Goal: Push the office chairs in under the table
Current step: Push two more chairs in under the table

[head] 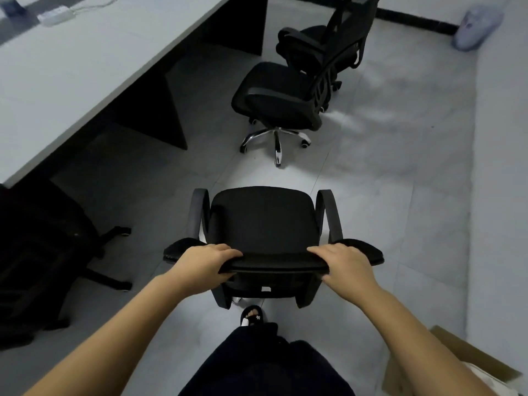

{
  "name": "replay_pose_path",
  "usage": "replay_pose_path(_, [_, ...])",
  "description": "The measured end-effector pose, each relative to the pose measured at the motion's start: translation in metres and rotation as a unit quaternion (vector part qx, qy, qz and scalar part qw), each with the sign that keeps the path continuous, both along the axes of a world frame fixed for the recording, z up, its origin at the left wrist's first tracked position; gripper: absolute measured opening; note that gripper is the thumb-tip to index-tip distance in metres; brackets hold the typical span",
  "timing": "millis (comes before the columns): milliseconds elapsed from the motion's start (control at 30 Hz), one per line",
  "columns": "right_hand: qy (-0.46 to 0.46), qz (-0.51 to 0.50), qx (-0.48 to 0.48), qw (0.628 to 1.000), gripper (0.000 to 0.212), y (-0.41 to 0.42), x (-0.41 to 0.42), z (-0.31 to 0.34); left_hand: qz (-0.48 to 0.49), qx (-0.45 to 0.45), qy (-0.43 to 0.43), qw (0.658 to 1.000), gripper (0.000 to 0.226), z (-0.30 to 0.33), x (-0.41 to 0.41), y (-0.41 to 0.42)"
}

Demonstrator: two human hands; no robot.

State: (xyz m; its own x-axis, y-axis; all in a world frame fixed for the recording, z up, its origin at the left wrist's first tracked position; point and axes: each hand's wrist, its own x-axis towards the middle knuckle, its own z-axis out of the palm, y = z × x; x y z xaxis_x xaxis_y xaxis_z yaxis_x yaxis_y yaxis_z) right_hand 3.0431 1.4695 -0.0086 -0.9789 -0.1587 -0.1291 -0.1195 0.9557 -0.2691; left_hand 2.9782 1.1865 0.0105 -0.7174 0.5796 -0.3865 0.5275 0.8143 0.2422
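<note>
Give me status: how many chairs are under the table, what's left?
Done: the chair at far left looks partly tucked under the table. In hand: left hand and right hand grip the backrest of the near chair, which stands out on the floor. Left: that one, plus the chrome-base chair and the chair behind it.
</note>
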Motion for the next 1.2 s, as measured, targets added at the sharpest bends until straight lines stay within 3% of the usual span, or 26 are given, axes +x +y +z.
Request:
replay_pose_path(167, [0.055,0.028,0.031,0.998,0.041,0.008,-0.023,-0.007,0.038,-0.019,0.042,0.998,0.042,-0.015,-0.011,0.004])
replay_pose_path(367, [0.04,0.127,0.034,0.991,0.039,0.027,-0.09,-0.01,0.128,0.041,0.075,0.988,0.044,-0.022,-0.008,0.013])
replay_pose_path(667, [0.087,0.279,0.036,0.956,0.029,0.031,-0.215,-0.01,0.252,-0.018,0.144,0.957,0.035,-0.015,-0.045,0.037])
replay_pose_path(967, [0.127,0.311,0.012,0.942,0.019,0.02,-0.318,-0.018,0.325,-0.079,0.079,0.939,0.033,-0.009,-0.137,0.041])
replay_pose_path(1200, [0.114,0.321,0.053,0.939,0.023,0.015,-0.405,-0.016,0.3,-0.089,0.05,0.949,0.034,-0.012,-0.208,0.042])
